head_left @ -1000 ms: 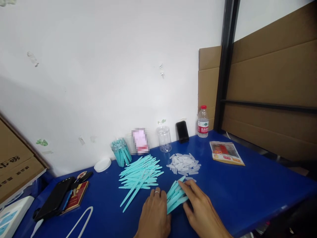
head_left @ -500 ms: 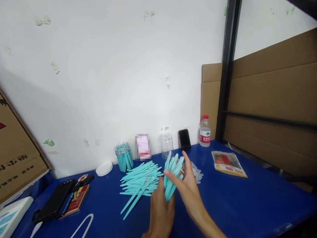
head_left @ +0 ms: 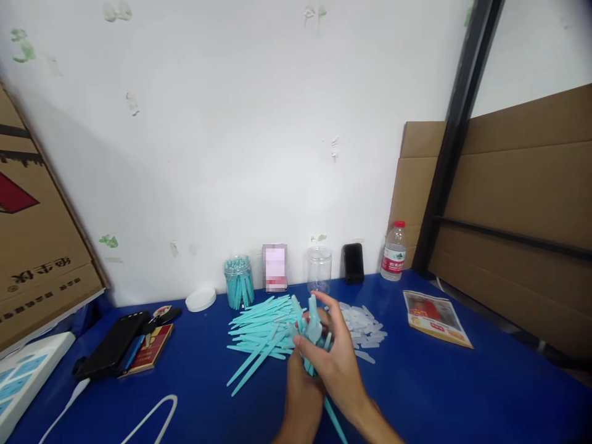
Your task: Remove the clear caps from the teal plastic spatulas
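Observation:
My left hand is closed around the lower part of a bunch of slim turquoise plastic sticks. My right hand curls round the upper part of the same bunch, thumb on the near side and fingers on the far side. One turquoise stick points down out of the bunch, below my hands. Just left of my hands lies a loose pile of such sticks on the blue table. Translucent flat pieces lie heaped to the right, partly hidden by my right hand.
A clear jar full of turquoise sticks, a phone, an empty clear jar, a black device and a water bottle line the wall. A white lid, black pouch, white cable and packet lie around.
My right hand has closed from partly open onto the bunch. The sticks have sunk lower between my hands, and one now juts out below. The view has shifted slightly.

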Demonstrator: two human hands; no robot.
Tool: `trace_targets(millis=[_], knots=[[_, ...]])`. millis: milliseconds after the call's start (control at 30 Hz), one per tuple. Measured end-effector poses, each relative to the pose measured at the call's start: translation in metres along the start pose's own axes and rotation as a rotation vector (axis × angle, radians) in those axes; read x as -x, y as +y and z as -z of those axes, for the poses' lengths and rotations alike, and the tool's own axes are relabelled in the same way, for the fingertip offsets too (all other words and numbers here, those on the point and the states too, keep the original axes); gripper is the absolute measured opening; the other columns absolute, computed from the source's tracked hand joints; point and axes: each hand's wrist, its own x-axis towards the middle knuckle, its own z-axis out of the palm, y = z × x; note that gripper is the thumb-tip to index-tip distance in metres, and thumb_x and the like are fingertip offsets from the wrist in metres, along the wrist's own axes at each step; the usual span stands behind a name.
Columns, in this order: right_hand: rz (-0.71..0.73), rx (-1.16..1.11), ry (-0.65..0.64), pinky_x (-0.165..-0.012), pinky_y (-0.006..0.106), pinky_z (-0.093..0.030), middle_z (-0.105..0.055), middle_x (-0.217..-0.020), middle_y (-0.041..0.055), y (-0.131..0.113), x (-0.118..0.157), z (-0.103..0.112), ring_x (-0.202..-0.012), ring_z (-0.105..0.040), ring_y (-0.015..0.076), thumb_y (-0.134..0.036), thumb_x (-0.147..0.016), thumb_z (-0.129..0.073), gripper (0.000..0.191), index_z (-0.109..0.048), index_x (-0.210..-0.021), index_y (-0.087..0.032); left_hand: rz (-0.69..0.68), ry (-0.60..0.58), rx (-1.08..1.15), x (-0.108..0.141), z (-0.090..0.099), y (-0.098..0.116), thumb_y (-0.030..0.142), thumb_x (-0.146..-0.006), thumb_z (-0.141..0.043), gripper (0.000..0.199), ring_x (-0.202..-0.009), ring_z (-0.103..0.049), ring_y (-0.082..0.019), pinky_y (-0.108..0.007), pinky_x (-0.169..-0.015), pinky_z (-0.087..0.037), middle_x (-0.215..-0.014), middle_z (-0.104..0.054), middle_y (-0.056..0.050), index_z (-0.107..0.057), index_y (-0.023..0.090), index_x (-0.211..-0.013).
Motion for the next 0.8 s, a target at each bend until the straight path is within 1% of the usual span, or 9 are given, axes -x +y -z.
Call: trace_targets(millis=[167,300,367,400,467,500,567,633,800], knots=[[0.076,0.025,-0.016,-0.091,0.037,-0.050,-0.059,-0.120,0.0074,-0.007,-0.003,0.003,-0.108,-0.060,0.0251,-0.036,-0.074,-0.074,0.085,-0.027,-0.144,-0.028,-0.024,0.031,-0.018,-0.008,-0.004,0.017,0.032,-0.073,-0.062,0.035,-0.110,-0.061,-0.029,-0.037,-0.098,-0.048,-0.098,-0.074,-0.009,-0.070,0.016,-0.104],[0.207,0.213,0.086,-0.090,0.039,-0.051,-0.046,-0.138,0.0103,-0.024,-0.011,0.005,-0.114,-0.056,0.0252,-0.029,-0.075,-0.071,0.097,-0.011,-0.151,-0.032,0.067,0.034,-0.006,-0.013,-0.010,0.017,0.039,-0.067,-0.069,0.037,-0.090,-0.067,-0.029,-0.035,-0.080,-0.056,-0.082,-0.075,-0.007,-0.072,0.016,-0.095],[0.314,0.315,0.139,-0.091,0.039,-0.049,-0.043,-0.140,0.0113,-0.031,-0.015,0.006,-0.112,-0.055,0.0244,-0.024,-0.076,-0.067,0.092,-0.013,-0.151,-0.030,0.101,0.024,-0.033,-0.014,-0.011,0.008,0.040,-0.063,-0.072,0.037,-0.081,-0.068,-0.028,-0.033,-0.071,-0.057,-0.073,-0.074,-0.006,-0.072,0.016,-0.091],[0.349,0.360,0.124,-0.088,0.037,-0.050,-0.048,-0.135,0.0108,-0.034,-0.017,0.007,-0.106,-0.057,0.0227,-0.022,-0.078,-0.065,0.085,-0.020,-0.150,-0.028,0.116,0.033,-0.056,-0.014,-0.012,0.003,0.041,-0.062,-0.073,0.036,-0.078,-0.068,-0.028,-0.033,-0.069,-0.057,-0.069,-0.072,-0.005,-0.072,0.017,-0.089],[0.373,0.433,0.013,-0.078,0.031,-0.049,-0.062,-0.112,0.0062,-0.035,-0.020,0.008,-0.088,-0.060,0.0178,-0.018,-0.082,-0.059,0.056,-0.046,-0.136,-0.026,0.143,0.052,-0.105,-0.013,-0.011,-0.005,0.041,-0.062,-0.073,0.032,-0.076,-0.067,-0.027,-0.032,-0.068,-0.056,-0.064,-0.070,-0.003,-0.070,0.019,-0.084],[0.369,0.463,-0.045,-0.072,0.028,-0.048,-0.064,-0.097,0.0032,-0.034,-0.021,0.008,-0.079,-0.059,0.0154,-0.017,-0.083,-0.056,0.038,-0.058,-0.120,-0.024,0.149,0.058,-0.122,-0.012,-0.010,-0.008,0.040,-0.063,-0.073,0.029,-0.077,-0.067,-0.026,-0.032,-0.069,-0.056,-0.064,-0.069,-0.002,-0.070,0.020,-0.083],[0.357,0.511,-0.104,-0.065,0.025,-0.042,-0.062,-0.077,-0.0004,-0.031,-0.021,0.010,-0.068,-0.056,0.0125,-0.015,-0.086,-0.052,0.014,-0.064,-0.089,-0.021,0.144,0.055,-0.134,-0.011,-0.007,-0.009,0.039,-0.064,-0.072,0.024,-0.079,-0.066,-0.025,-0.031,-0.071,-0.055,-0.066,-0.069,-0.002,-0.069,0.021,-0.080],[0.338,0.548,-0.093,-0.062,0.024,-0.038,-0.058,-0.069,-0.0016,-0.027,-0.021,0.011,-0.063,-0.052,0.0113,-0.016,-0.089,-0.050,0.017,-0.058,-0.074,-0.019,0.140,0.026,-0.138,-0.010,-0.004,-0.006,0.038,-0.062,-0.073,0.022,-0.076,-0.065,-0.024,-0.030,-0.067,-0.054,-0.065,-0.068,-0.002,-0.067,0.020,-0.074],[0.266,0.573,-0.089,-0.055,0.023,-0.031,-0.054,-0.060,-0.0024,-0.029,-0.029,0.015,-0.055,-0.046,0.0101,-0.031,-0.095,-0.047,0.035,-0.049,-0.062,-0.018,0.156,-0.088,-0.186,-0.010,-0.003,0.001,0.033,-0.060,-0.072,0.019,-0.056,-0.057,-0.019,-0.026,-0.051,-0.045,-0.053,-0.063,-0.001,-0.062,0.018,-0.057]])
